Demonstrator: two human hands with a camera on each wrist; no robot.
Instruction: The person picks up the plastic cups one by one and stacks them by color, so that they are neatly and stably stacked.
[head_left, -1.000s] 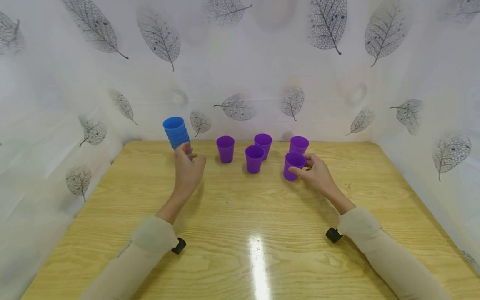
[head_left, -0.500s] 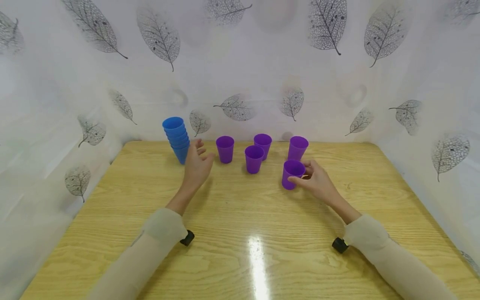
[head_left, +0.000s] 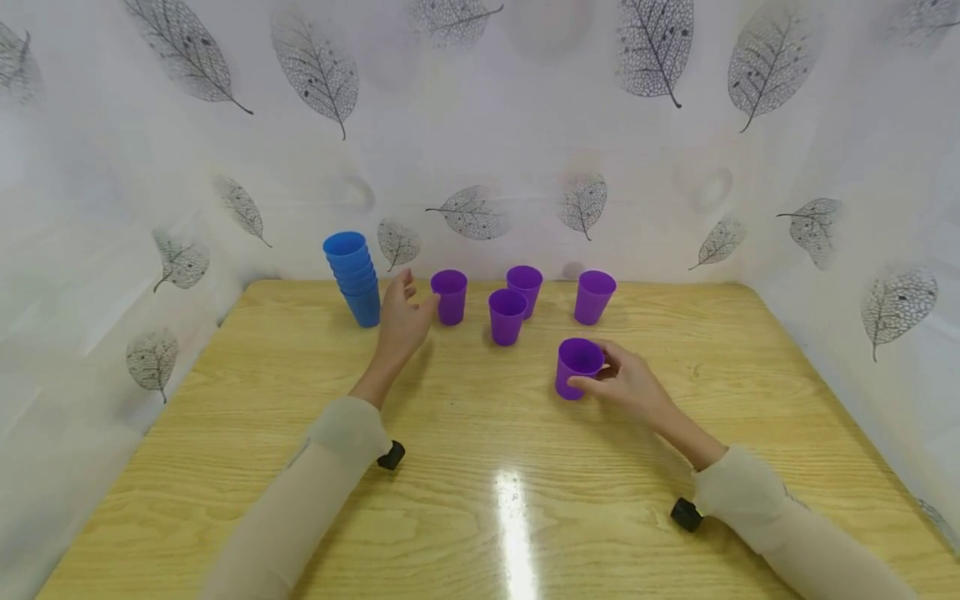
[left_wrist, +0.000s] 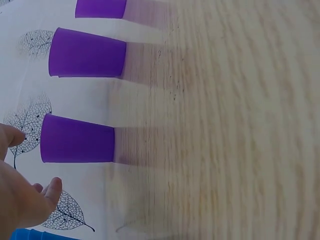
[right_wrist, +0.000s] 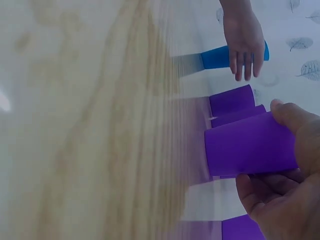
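Note:
My right hand grips a purple cup by its side, thumb in front and fingers behind; the right wrist view shows the same cup upright between thumb and fingers. My left hand holds nothing; its thumb and fingers are spread apart beside the leftmost purple cup. In the left wrist view that cup stands near the fingers. Just left of this hand is a stack of nested blue cups.
Two purple cups stand close together in the middle, a front one and a back one. Another purple cup stands at the back right. Behind the wooden table hangs a leaf-patterned cloth.
My right hand has drawn its purple cup toward me, away from the back right cup. My left hand has moved right, off the blue stack to the leftmost purple cup.

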